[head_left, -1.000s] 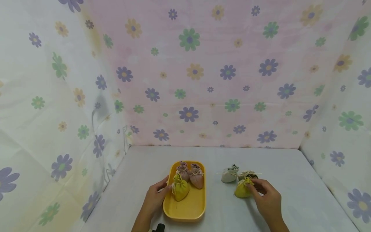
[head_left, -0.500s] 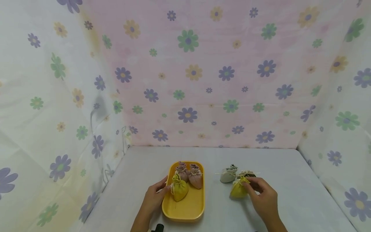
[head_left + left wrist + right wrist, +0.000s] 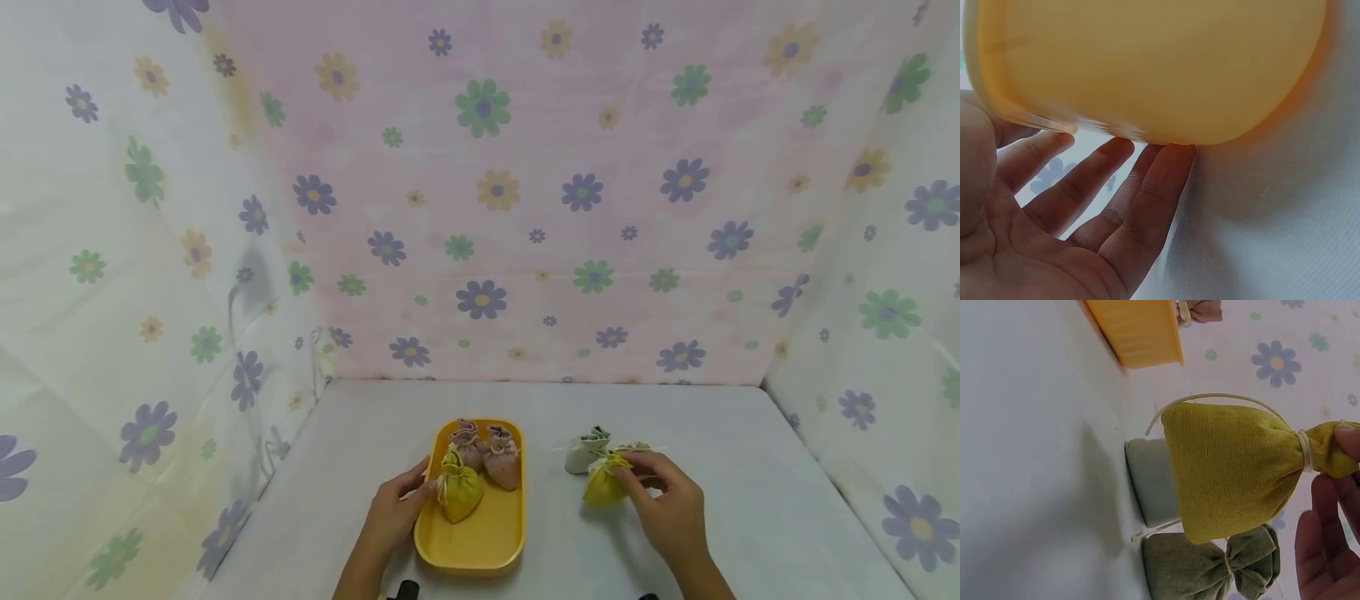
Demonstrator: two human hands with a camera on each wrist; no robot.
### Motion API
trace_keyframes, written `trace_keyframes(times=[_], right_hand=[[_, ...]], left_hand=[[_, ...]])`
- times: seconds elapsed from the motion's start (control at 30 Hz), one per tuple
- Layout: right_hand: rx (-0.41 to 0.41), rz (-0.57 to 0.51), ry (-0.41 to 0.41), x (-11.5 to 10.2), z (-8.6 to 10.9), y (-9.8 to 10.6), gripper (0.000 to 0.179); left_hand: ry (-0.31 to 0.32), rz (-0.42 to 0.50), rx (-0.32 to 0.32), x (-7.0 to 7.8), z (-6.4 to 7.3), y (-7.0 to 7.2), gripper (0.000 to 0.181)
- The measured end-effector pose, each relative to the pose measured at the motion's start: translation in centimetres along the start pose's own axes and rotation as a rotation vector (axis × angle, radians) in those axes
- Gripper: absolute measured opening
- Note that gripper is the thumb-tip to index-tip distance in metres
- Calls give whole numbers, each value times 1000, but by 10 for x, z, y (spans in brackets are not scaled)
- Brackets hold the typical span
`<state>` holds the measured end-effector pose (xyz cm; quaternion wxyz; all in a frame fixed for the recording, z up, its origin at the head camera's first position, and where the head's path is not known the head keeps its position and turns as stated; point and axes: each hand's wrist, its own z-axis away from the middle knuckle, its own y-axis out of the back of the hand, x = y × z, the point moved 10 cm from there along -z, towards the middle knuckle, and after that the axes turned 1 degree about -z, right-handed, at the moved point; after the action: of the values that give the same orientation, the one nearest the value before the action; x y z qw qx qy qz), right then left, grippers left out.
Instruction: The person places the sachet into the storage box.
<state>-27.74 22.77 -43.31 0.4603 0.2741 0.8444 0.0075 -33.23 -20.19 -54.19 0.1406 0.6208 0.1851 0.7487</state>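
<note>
My right hand (image 3: 670,500) pinches a yellow drawstring pouch (image 3: 604,483) by its gathered neck. In the right wrist view this pouch (image 3: 1235,469) hangs above the white table, a pale cord trailing from it. Behind it are a pale grey-green pouch (image 3: 1152,481) and a darker olive pouch (image 3: 1182,565), the latter mostly hidden by my hand in the head view. My left hand (image 3: 395,510) holds the left side of a yellow tray (image 3: 480,546), thumb at the rim and fingertips (image 3: 1119,147) against the outer wall. In the tray lie another yellow pouch (image 3: 461,492) and two dusty-pink pouches (image 3: 501,463).
The white tabletop (image 3: 360,425) ends at a flower-printed pink curtain (image 3: 525,317) behind, with matching cloth walls on both sides. Dark knobs show at the bottom edge near both wrists.
My right hand lifts the yellow pouch off the table and carries it left, across the front of the olive pouch. The left hand stays on the tray; the whole view shifts slightly.
</note>
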Motion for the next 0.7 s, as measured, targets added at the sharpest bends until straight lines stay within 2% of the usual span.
trace_keyframes(times=[0.1,0.7], right_hand=[[-11,4,14,0,-2,-3,21],[-93,-31,139,-34,-14,-23,16]], left_hand=[[-3,1,5,-1,-1,0,57],[5,-2,14,0,-2,0,54]])
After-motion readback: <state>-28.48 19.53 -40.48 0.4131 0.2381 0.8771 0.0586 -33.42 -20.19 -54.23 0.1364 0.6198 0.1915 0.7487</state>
